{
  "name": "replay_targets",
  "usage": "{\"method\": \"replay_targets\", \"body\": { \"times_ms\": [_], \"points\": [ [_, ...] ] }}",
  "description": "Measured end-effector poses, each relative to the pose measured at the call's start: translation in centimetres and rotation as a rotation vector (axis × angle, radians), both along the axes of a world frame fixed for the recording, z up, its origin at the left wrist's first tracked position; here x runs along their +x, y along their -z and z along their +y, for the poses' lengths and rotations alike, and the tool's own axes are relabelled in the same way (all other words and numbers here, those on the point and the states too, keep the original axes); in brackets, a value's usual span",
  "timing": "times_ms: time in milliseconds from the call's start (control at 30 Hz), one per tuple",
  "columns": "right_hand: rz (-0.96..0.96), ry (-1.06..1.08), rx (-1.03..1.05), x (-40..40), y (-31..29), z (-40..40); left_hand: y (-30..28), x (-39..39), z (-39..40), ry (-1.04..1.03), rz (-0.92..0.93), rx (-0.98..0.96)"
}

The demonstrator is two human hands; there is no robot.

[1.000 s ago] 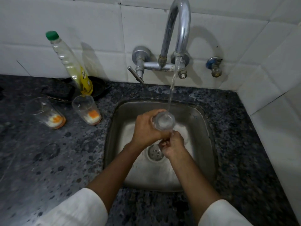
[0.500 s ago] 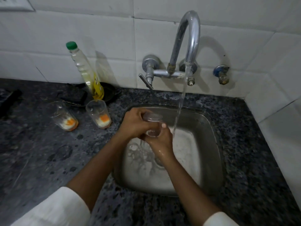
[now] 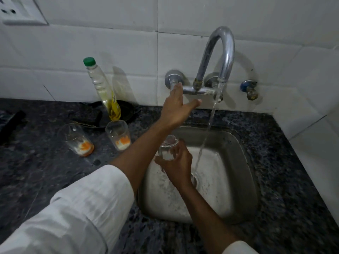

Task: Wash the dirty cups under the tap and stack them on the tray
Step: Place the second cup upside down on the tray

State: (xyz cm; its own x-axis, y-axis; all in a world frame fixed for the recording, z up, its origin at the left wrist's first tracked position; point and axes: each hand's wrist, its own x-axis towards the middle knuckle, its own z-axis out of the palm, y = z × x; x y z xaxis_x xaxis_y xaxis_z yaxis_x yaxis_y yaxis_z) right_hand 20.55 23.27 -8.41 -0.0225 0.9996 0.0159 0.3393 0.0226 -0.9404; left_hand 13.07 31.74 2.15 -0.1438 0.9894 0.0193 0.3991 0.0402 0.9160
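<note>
My right hand holds a clear glass cup upright over the left side of the steel sink, clear of the water stream. My left hand is stretched out with its fingers spread, its fingertips at the left tap handle, which it partly hides. Water runs from the curved chrome tap into the sink. Two dirty cups with orange and white residue rest on the dark counter: one tilted, one upright. No tray is in view.
A green-capped bottle of yellow liquid leans against the tiled wall behind the cups. A dark pan lies behind it. A small blue valve sits right of the tap. A wall socket is top left.
My left hand has let go of the cup and reached up to the tap handle. My right hand now holds the cup alone, left of the stream.
</note>
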Motion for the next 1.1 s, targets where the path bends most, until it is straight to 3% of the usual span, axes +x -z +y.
{"method": "replay_targets", "body": {
  "times_ms": [233, 367, 733, 900, 1100],
  "points": [
    [0.061, 0.025, 0.052, 0.1, -0.6, 0.1, -1.0, -3.2, -1.5, 0.165, 0.023, -0.040],
    [0.052, 0.007, 0.062, 0.9, -1.2, 0.5, 0.1, -4.4, -4.0, 0.078, -0.082, 0.054],
    [0.025, -0.209, 0.166, 1.8, -5.1, -1.9, 1.1, -7.8, -16.4, -0.144, -0.188, -0.033],
    [0.090, -0.387, 0.199, -4.3, -9.6, -3.9, -1.3, -14.8, -22.1, -0.299, -0.154, 0.025],
    [0.105, -0.596, 0.203, -18.6, -12.4, -6.5, -2.4, -25.8, -28.5, -0.533, -0.114, 0.061]
  ]
}}
